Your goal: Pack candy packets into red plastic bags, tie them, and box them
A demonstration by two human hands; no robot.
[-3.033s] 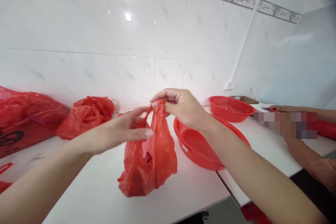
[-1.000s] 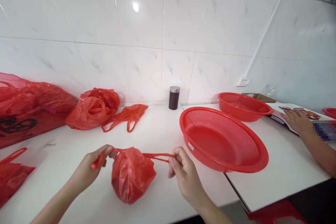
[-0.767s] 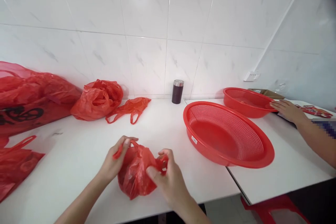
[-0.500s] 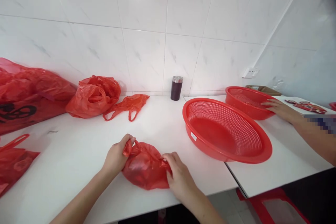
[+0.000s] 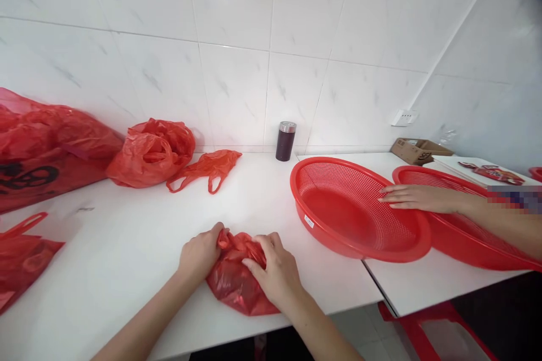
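Note:
A small filled red plastic bag (image 5: 237, 285) lies on the white counter (image 5: 127, 254) near its front edge. My left hand (image 5: 201, 254) grips the bag's bunched top on the left, fingers curled. My right hand (image 5: 275, 273) presses over the bag's right side, fingers closed on the plastic. What the bag contains is hidden.
A large red mesh basket (image 5: 359, 211) sits to the right; another person's hand (image 5: 406, 197) rests where it meets a second red basket (image 5: 474, 225). Red bags (image 5: 152, 152) (image 5: 42, 146) (image 5: 21, 256) lie at the left, an empty one (image 5: 207, 166) further back. A dark jar (image 5: 284, 141) stands by the wall.
I lowered the bag to the counter, pulled its handles apart, then brought both hands in onto it. The other person slid the second basket closer, against the large one.

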